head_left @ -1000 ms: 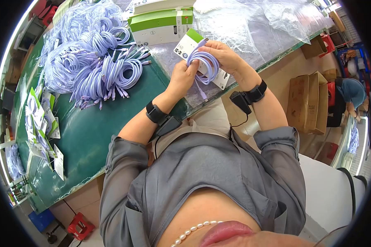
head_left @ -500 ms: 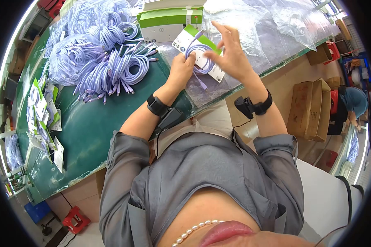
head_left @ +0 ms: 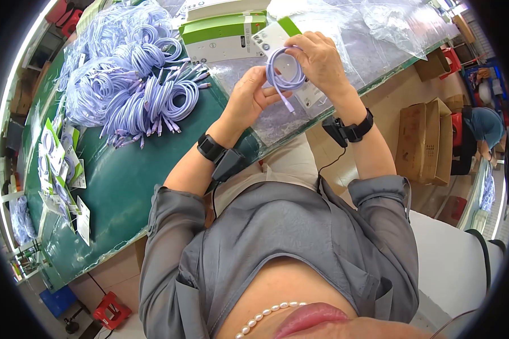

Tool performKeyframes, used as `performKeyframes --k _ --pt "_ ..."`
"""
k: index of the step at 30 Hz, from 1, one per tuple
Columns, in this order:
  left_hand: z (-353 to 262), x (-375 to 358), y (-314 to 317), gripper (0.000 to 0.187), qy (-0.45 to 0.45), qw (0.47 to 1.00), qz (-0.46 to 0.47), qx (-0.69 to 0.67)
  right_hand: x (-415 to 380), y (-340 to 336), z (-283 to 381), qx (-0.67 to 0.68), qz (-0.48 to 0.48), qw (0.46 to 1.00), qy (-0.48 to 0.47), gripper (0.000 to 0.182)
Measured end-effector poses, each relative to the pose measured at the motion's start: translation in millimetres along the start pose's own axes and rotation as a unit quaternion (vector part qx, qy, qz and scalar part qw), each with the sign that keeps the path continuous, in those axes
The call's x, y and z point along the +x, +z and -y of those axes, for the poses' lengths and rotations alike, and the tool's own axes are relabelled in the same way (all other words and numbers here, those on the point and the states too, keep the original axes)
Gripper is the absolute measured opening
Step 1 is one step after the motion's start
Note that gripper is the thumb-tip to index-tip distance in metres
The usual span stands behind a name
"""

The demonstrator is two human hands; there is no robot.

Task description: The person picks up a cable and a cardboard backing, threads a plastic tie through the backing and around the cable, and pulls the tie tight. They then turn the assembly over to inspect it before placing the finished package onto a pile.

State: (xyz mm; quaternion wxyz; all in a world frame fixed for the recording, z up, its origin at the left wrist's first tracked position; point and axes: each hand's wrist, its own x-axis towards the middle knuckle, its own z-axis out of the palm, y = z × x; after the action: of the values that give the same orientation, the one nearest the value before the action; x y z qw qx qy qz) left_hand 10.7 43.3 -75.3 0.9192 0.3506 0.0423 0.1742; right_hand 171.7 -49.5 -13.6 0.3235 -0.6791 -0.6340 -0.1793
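A coiled lilac cable (head_left: pixel 272 72) is held up over a white and green card (head_left: pixel 271 37) near the table's front edge. My right hand (head_left: pixel 319 61) pinches the top right of the coil between thumb and fingers. At the coil's lower left is my left hand (head_left: pixel 251 97), its fingers apart and reaching behind the loops; whether they bear any of its weight is unclear. One plug end (head_left: pixel 290 106) hangs down from the coil. Behind the hands stands a stack of green and white cards (head_left: pixel 223 39).
Many coiled lilac cables (head_left: pixel 110 85) lie heaped on the green table (head_left: pixel 124 183). Carded cables (head_left: pixel 59 164) sit at the left. Clear plastic bags (head_left: pixel 390 25) lie at the back right. Beyond the table are cardboard boxes (head_left: pixel 421 141) and another person (head_left: pixel 485 133).
My right hand has come down onto the coil and closed on it. My left hand has loosened its pinch, and the coil now sits raised off the card.
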Motion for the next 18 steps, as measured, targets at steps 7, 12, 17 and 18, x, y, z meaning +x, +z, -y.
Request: performKeyframes --k 7,12,17,18 --pt "0 6 -9 0.048 -0.115 0.986 0.048 -0.111 -11 5 12 0.11 0.08 0.99 -0.025 0.011" --pt "9 6 -13 0.055 -0.145 0.986 -0.064 -0.055 -17 15 19 0.147 0.084 0.985 -0.043 0.011" --pt "5 -1 0 0.048 -0.078 0.997 0.013 -0.015 -14 2 10 0.045 0.055 0.997 0.019 0.012" --pt "7 -2 3 0.046 -0.061 0.997 -0.005 0.038 -13 -2 11 -0.001 0.059 0.998 0.006 0.012"
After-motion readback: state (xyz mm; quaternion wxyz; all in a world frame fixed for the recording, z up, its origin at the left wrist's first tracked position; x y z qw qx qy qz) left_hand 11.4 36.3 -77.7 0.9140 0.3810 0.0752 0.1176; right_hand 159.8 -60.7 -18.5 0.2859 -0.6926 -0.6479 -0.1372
